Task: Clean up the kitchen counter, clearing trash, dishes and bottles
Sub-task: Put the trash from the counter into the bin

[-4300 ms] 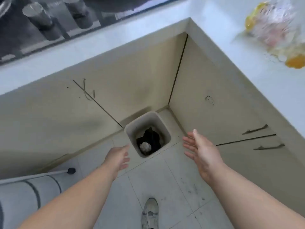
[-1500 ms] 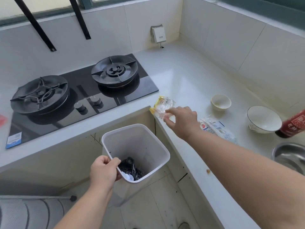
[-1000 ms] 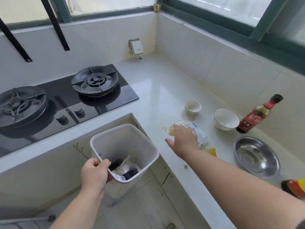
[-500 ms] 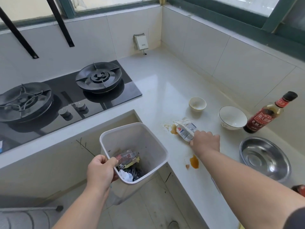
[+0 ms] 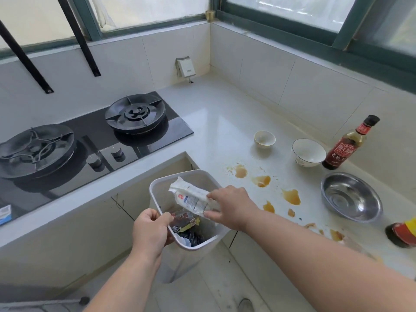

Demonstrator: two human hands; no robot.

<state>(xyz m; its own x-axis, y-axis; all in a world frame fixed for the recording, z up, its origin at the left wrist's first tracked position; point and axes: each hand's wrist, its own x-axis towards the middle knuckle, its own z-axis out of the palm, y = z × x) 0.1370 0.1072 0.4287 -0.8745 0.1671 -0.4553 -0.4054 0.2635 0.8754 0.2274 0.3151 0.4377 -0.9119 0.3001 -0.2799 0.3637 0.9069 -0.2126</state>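
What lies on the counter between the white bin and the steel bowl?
In the head view, brown sauce spills lie on the counter between the bin and the steel bowl.

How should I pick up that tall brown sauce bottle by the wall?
Probably grip the sauce bottle around its wide labelled body, coming from the front, the counter-edge side. It stands upright near the wall, and the patterned bowl sits close on its left.

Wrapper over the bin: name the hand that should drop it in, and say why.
Right. The right hand already pinches the white wrapper above the open bin, so it likely only needs to let go. The left hand grips the bin's rim, holding it up.
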